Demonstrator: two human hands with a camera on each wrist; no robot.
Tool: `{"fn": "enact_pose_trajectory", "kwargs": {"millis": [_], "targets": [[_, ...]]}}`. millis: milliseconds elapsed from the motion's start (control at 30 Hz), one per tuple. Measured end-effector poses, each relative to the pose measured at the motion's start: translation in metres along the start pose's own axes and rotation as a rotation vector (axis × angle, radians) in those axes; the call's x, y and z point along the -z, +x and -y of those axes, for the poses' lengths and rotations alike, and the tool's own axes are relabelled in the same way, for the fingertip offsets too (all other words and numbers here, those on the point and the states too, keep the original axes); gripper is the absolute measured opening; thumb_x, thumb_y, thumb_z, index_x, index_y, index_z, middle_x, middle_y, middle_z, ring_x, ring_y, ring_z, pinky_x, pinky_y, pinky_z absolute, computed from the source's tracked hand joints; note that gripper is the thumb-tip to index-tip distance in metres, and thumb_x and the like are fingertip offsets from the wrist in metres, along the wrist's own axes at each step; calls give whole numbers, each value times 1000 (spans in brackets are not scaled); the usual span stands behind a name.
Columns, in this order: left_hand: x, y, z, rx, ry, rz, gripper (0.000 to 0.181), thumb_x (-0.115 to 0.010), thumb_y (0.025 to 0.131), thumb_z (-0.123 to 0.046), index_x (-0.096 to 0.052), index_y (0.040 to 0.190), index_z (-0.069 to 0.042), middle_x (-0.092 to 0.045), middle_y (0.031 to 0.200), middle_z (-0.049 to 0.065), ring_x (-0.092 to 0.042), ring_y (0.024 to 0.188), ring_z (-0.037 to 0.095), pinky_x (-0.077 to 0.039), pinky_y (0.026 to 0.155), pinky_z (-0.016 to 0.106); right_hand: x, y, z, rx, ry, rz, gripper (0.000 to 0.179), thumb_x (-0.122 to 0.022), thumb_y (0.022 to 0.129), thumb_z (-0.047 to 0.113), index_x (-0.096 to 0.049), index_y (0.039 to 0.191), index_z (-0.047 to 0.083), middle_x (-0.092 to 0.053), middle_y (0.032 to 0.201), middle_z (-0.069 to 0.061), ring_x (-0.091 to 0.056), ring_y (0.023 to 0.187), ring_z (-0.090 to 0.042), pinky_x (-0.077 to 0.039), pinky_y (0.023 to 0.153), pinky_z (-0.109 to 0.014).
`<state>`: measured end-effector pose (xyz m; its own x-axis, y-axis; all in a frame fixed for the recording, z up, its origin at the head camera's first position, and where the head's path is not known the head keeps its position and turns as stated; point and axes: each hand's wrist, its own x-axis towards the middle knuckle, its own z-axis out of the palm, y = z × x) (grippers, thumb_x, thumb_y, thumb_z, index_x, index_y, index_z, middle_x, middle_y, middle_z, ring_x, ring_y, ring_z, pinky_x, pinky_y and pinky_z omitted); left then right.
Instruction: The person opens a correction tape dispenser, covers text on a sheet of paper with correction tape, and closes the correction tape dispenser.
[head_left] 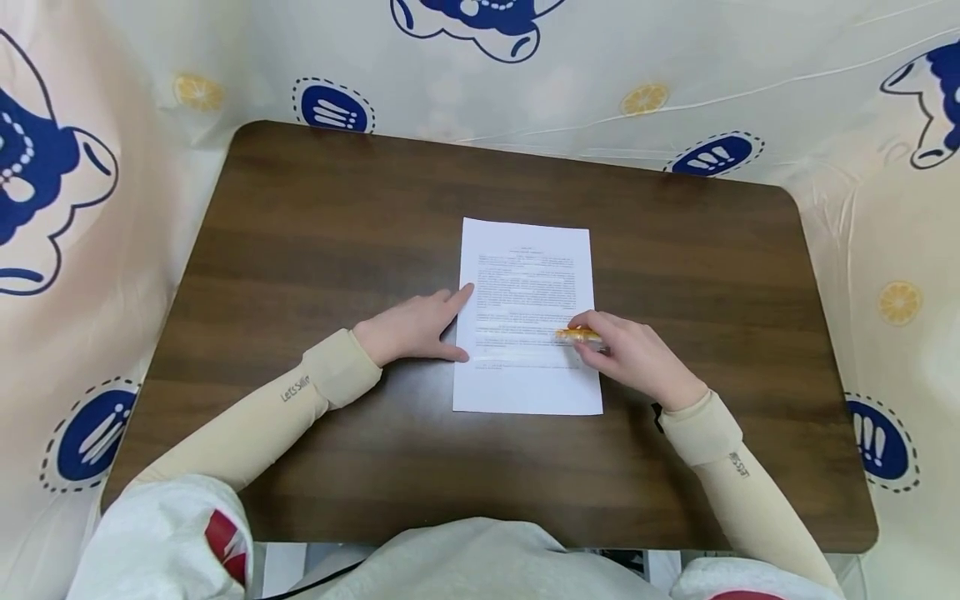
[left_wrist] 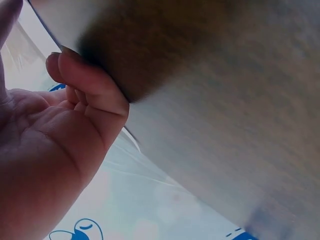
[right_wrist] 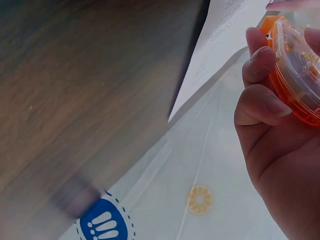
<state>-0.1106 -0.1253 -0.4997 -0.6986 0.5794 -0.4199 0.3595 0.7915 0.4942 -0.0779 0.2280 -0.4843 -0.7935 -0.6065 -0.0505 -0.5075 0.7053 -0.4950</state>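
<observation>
A printed sheet of paper (head_left: pixel 525 393) lies flat near the middle of the brown table. At its left edge my left hand (head_left: pixel 411 328) rests with thumb and index finger spread, their tips touching the sheet. My right hand (head_left: pixel 637 354) holds an orange, clear-cased correction tape (head_left: pixel 577 334) over the lower right of the printed text. The right wrist view shows the fingers curled round the case of the correction tape (right_wrist: pixel 296 75), a round reel inside it. Whether its tip touches the paper, I cannot tell.
The wooden table (head_left: pixel 337 208) has rounded corners. A pale curtain (head_left: pixel 525 100) with blue figures and orange slices hangs behind it and at both sides. Beige sleeves (head_left: pixel 262 417) cover the forearms.
</observation>
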Motion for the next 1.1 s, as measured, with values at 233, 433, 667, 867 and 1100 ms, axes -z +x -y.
{"fn": "enact_pose_trajectory", "kwargs": {"millis": [233, 433, 667, 867, 1100], "targets": [[0, -1, -2, -2, 20, -15, 108, -77, 93, -50, -13, 167, -5, -53, 143, 24, -63, 115, 37, -50, 101, 46, -3, 4, 0, 30, 15, -16, 28, -73, 98, 20, -65, 123, 15, -73, 113, -3, -59, 75, -15, -51, 66, -33], [-3, -3, -3, -6, 28, -22, 111, -79, 91, -50, -14, 166, -2, -55, 141, 25, -64, 111, 37, -50, 100, 46, -7, 8, 0, 53, 11, -21, 26, -73, 98, 20, -65, 122, 15, -73, 111, -2, -59, 76, -15, -51, 68, -33], [-1, 0, -3, -6, 50, -28, 111, -77, 91, -54, -14, 166, -2, -52, 146, 26, -63, 119, 38, -49, 103, 46, -7, 13, 3, 66, 25, -39, 25, -73, 98, 19, -66, 122, 14, -73, 112, -3, -61, 78, -16, -53, 69, -35], [1, -1, -5, 2, 34, -25, 110, -77, 92, -52, -14, 166, -2, -48, 151, 26, -59, 128, 39, -46, 108, 47, -6, 14, 6, 65, 18, -49, 26, -73, 98, 20, -66, 122, 15, -73, 113, -1, -61, 79, -15, -54, 71, -35], [-5, -3, -5, 3, 31, -24, 109, -80, 90, -48, -17, 166, -1, -52, 146, 23, -62, 121, 35, -48, 105, 44, -10, 7, 7, 54, 22, -54, 24, -72, 98, 20, -66, 121, 17, -72, 110, 2, -60, 79, -12, -53, 71, -33]]}}
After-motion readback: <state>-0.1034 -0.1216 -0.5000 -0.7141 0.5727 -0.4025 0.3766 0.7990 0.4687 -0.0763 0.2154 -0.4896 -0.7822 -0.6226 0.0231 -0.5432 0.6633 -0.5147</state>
